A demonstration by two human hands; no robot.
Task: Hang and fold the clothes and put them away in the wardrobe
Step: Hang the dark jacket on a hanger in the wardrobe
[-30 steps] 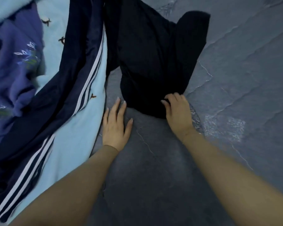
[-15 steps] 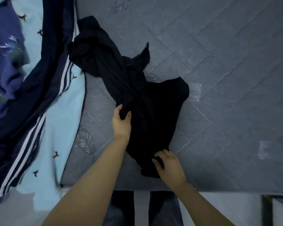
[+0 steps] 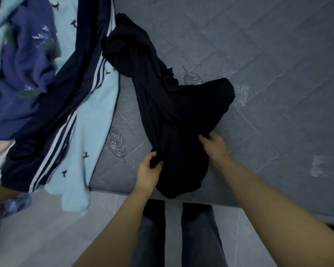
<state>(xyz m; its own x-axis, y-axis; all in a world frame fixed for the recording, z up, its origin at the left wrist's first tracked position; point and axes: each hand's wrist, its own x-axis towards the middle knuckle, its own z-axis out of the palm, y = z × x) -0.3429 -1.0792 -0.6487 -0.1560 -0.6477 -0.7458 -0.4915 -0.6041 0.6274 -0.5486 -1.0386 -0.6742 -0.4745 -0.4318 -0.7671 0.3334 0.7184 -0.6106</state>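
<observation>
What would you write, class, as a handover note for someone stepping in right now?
Left hand grips the near edge of the crumpled black fabric garment; right hand pinches its other side.
The garment lies bunched on the grey quilted mattress, not yet folded.
Navy white-striped track garment, purple embroidered top and light blue printed cloth lie unsorted to the left.
Nothing folded or hung; no wardrobe in view.

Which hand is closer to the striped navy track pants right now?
Left. The left hand grips the black garment on the side toward the striped navy track pants; the right hand holds its far side.
</observation>
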